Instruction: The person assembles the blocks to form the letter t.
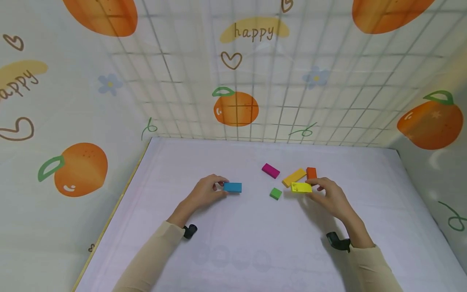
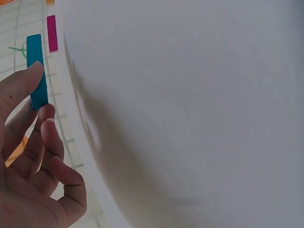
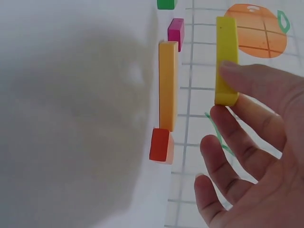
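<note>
My left hand (image 1: 207,190) pinches a blue block (image 1: 233,187) between thumb and fingers; the left wrist view shows the same blue block (image 2: 37,71) edge-on above the fingertips. On the other side, my right hand (image 1: 331,198) holds a yellow block (image 1: 301,187) by its right end. That yellow block (image 3: 227,57) is raised off the table in the right wrist view, with the thumb across it. Close to the right hand lie an orange-yellow block (image 1: 294,177) and a red-orange block (image 1: 311,173). A small green block (image 1: 275,193) and a magenta block (image 1: 270,170) lie between the hands.
The blocks lie on a white-covered table (image 1: 233,259). Behind it hangs a printed curtain (image 1: 182,101) with oranges and grid lines, and similar cloth stands at both sides. A black wrist camera (image 1: 190,231) sits at the left cuff, another black camera (image 1: 337,242) at the right.
</note>
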`<state>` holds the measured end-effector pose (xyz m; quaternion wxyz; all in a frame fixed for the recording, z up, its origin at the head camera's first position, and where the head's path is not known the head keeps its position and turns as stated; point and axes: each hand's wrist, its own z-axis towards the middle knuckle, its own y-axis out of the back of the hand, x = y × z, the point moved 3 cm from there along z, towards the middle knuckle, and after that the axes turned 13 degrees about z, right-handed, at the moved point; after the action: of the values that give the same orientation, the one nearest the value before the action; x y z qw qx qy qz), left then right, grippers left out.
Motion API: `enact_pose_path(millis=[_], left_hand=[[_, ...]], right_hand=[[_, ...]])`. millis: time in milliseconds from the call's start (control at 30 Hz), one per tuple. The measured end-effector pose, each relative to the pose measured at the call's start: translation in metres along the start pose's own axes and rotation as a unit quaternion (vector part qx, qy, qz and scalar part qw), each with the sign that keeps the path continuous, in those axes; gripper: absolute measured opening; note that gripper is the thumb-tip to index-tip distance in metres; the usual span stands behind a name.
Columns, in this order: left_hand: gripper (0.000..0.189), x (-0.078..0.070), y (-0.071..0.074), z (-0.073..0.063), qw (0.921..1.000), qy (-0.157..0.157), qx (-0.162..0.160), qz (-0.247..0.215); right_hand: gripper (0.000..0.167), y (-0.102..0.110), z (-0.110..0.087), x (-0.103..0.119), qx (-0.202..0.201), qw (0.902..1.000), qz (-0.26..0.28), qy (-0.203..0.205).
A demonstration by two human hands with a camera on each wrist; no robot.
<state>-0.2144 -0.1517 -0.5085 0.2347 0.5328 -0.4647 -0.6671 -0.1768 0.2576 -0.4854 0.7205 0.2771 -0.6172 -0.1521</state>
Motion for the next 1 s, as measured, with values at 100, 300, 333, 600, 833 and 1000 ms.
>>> enact_pose_path(millis=[100,300,333,600,833,1000], left_hand=[[0.038,0.003,0.002,-0.001,1.0,0.006,0.008,0.002],[0.039,0.007,0.002,-0.001,0.9996,0.011,0.024,0.01],[0.039,0.008,0.001,-0.001,0.9995,0.012,0.027,0.012],[0.038,0.013,0.0,-0.002,0.9986,0.023,0.043,0.02],[0.037,0.013,0.001,-0.002,0.9984,0.022,0.049,0.019],[0.038,0.014,0.0,-0.003,0.9982,0.026,0.053,0.016]], right_hand=[[0.039,0.0,0.001,0.001,0.0,1.0,0.0,0.002],[0.038,-0.001,0.003,0.004,0.002,1.0,0.004,-0.003],[0.038,-0.001,0.003,0.005,0.003,1.0,0.005,-0.004],[0.037,-0.004,0.006,0.01,0.009,0.9998,0.005,0.015],[0.036,-0.012,0.009,0.013,0.017,0.9994,0.021,0.021],[0.036,-0.017,0.01,0.017,0.023,0.9991,0.025,0.024]])
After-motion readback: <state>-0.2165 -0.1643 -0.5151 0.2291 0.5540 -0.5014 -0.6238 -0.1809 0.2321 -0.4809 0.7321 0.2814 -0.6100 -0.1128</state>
